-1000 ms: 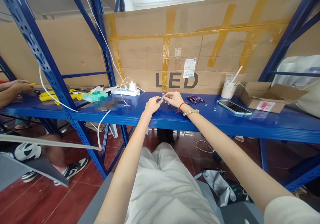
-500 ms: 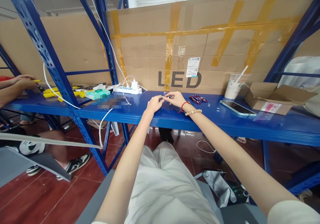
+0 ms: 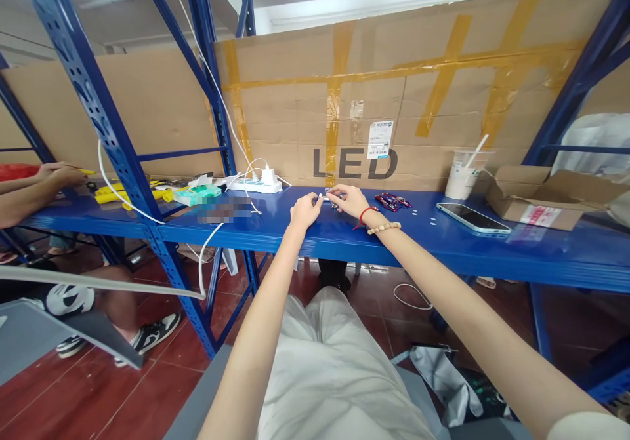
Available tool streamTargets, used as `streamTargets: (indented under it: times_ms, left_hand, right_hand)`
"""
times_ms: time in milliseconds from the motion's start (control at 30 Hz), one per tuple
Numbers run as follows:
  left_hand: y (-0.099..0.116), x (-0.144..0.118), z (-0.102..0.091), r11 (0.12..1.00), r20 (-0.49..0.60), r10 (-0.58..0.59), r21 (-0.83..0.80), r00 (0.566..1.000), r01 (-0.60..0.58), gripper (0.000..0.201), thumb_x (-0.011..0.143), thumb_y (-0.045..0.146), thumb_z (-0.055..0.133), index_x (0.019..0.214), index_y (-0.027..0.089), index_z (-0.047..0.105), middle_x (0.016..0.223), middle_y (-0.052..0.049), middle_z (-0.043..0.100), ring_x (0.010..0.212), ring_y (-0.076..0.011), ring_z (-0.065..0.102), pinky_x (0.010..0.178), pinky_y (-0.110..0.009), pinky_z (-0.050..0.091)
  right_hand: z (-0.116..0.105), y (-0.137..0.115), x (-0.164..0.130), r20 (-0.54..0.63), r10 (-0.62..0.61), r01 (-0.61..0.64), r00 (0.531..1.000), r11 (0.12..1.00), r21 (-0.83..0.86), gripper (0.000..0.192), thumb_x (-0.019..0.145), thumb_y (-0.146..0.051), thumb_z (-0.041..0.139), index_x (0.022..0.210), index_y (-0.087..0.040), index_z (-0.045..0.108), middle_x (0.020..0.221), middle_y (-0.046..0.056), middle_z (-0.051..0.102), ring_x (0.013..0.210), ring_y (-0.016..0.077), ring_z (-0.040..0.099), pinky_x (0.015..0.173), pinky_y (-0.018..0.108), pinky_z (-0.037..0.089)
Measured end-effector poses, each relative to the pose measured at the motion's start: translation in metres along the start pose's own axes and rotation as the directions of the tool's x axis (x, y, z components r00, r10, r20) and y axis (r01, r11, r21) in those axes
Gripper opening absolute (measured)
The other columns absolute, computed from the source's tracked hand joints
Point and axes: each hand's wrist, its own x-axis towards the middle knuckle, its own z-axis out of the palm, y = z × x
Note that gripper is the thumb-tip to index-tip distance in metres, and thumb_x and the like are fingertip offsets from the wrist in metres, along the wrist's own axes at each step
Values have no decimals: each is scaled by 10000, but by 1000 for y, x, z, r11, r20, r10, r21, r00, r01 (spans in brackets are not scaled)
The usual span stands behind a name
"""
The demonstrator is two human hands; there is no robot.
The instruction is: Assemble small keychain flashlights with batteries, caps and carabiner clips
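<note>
My left hand (image 3: 306, 211) is closed in a pinch above the blue shelf top (image 3: 275, 227). My right hand (image 3: 348, 201), with a red cord and a beaded bracelet at the wrist, pinches close beside it. Between the fingertips of both hands shows a small, thin, pale piece (image 3: 325, 198), too small to name. A few tiny dark bits lie under the right fingers, partly hidden. To the right of that hand lies a little pile of shiny red-and-blue pieces (image 3: 392, 202), with several small white discs (image 3: 433, 221) beside it.
A phone (image 3: 473, 220), a cup with a straw (image 3: 461, 176) and an open cardboard box (image 3: 541, 197) stand at right. Leftward are a power strip (image 3: 253, 184), a green packet (image 3: 197, 195) and yellow items (image 3: 114, 194). Another person's hands (image 3: 63, 174) are at far left.
The whole view has tilted slightly, so the shelf sits lower in the picture. My fingertips have moved a little apart, and more of the small pale piece shows between them.
</note>
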Motion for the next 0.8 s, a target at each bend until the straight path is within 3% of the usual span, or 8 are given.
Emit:
streamTargets:
  times_ms: [167,333,533,800]
  left_hand:
    - [1,0,-1,1000,-20,-28,-15,999,28,344,861,480,360,934,255,609,915,-33,671,929,-227,584,749,-307,428]
    - [1,0,0,1000,-6,-21,-13,1000,21,384,862,513,334,946,255,606,907,-35,670,921,-231,587,747,-312,427]
    - [2,0,0,999,-27,-50,2,998,50,373,867,490,326,934,252,605,911,-38,666,931,-235,583,754,-312,421]
    - [3,-1,0,998,-35,-67,13,997,67,340,864,467,341,931,256,598,930,-28,667,942,-234,583,762,-310,418]
  right_hand:
    - [-4,-1,-1,-41,66,-74,997,964,-257,201,778,-368,562,862,-236,687,888,9,688,710,154,621,642,255,456]
    - [-6,3,-1,43,201,-169,979,907,-386,201,723,-395,620,840,-257,708,941,9,688,863,202,620,682,282,463]
    - [-9,1,-2,46,303,-265,952,888,-376,221,698,-385,667,839,-220,709,886,13,704,855,190,636,700,254,474]
    - [-11,2,-2,-3,429,-381,903,800,-463,292,682,-430,684,855,-197,717,893,51,702,819,209,648,676,260,493]
